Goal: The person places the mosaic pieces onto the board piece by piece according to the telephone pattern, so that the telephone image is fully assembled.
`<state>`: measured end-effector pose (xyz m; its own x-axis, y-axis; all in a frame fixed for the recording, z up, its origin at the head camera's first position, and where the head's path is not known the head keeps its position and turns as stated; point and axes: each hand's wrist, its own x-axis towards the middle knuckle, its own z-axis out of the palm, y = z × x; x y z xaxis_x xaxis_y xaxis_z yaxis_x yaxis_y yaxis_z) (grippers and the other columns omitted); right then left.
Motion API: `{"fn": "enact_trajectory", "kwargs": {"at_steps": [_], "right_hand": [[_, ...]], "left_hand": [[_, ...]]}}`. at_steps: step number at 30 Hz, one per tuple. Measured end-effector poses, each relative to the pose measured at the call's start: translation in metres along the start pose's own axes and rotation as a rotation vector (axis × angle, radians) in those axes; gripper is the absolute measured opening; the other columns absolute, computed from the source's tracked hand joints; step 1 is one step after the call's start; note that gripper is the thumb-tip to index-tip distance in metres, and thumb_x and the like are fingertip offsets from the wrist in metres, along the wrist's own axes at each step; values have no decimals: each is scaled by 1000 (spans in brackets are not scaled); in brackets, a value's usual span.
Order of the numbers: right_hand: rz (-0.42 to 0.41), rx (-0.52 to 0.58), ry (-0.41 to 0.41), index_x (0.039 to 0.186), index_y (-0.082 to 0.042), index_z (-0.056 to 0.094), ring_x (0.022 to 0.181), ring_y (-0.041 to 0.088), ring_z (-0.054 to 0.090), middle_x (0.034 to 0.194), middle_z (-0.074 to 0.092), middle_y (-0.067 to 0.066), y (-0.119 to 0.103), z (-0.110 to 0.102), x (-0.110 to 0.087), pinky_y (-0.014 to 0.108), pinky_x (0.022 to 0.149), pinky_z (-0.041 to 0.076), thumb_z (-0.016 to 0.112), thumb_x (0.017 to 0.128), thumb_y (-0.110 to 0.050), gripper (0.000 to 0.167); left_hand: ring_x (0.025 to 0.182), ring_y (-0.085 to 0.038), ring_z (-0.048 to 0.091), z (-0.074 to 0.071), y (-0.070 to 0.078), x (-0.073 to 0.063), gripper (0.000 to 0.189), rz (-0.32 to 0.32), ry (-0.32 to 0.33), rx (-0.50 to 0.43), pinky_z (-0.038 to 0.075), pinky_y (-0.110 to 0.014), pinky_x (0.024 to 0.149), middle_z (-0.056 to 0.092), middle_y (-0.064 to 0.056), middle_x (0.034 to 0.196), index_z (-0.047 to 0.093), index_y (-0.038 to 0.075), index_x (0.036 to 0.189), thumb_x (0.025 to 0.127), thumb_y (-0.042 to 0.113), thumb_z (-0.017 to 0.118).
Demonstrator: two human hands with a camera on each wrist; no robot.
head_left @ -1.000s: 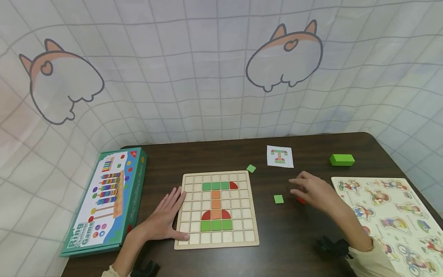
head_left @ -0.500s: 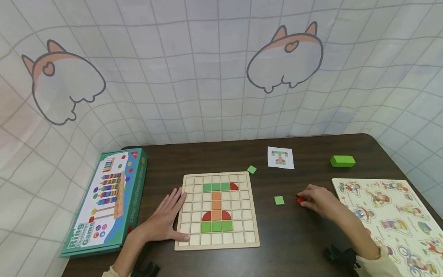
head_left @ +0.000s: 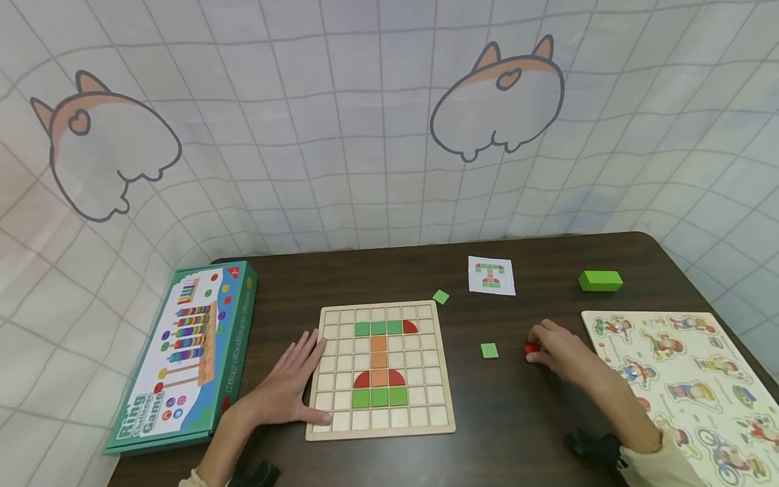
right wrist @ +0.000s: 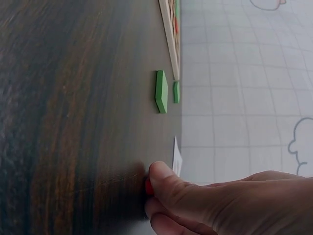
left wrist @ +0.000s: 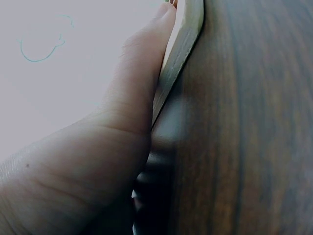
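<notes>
My left hand [head_left: 286,385] lies with fingers straight along the left edge of a wooden grid board [head_left: 422,416], its thumb over the lower left corner. On the board, green, orange and red tiles form a figure; a red quarter-round tile [head_left: 410,327] ends its top row at the right. To the right of the board, my right hand [head_left: 562,353] pinches a small red piece [head_left: 531,349] between thumb and fingers at the table top. Most of that piece is hidden by the fingertips. A green square tile [head_left: 489,350] lies left of this hand, another green tile [head_left: 441,297] by the board's upper right corner.
A picture card [head_left: 491,276] lies behind the tiles. A green block [head_left: 600,281] stands at the back right, above a puzzle board [head_left: 681,379] with printed figures. A Ring game box [head_left: 176,352] lies at the left. A curtain [head_left: 389,135] hangs behind the table.
My right hand has come down to the red piece and now pinches it, where earlier its fingers were spread above it. The left hand has stayed on the board.
</notes>
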<state>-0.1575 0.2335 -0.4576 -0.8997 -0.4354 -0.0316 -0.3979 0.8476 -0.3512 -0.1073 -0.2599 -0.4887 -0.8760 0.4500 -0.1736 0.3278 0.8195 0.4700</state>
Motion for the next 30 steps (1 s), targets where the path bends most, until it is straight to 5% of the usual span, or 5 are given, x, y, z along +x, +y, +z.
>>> {"fn": "enact_trajectory", "kwargs": {"at_steps": [18,25,30], "right_hand": [[49,29,-25,84,-1,60,65,10,54,77,56,5,-6,-5,-1,25,57,47,79,77,-11,22],[28,37,-20,77,-7,59,65,12,46,73,53,1,-5,-8,1,24,57,40,72,77,-1,15],[-63,65,35,97,-3,64,74,15,58,88,66,6,-3,-9,1,32,65,51,73,79,3,21]], "left_hand": [[152,-35,-3,-3,-1,0,127,0,6,2,6,-61,117,-4,-12,165,4,11,157,68,69,73],[152,-36,-2,-1,-2,1,127,7,11,-3,6,-61,117,-4,-12,165,4,10,157,68,68,74],[152,-35,-4,2,-2,2,127,7,-1,-11,5,-60,117,-5,-11,165,3,11,157,68,67,74]]}}
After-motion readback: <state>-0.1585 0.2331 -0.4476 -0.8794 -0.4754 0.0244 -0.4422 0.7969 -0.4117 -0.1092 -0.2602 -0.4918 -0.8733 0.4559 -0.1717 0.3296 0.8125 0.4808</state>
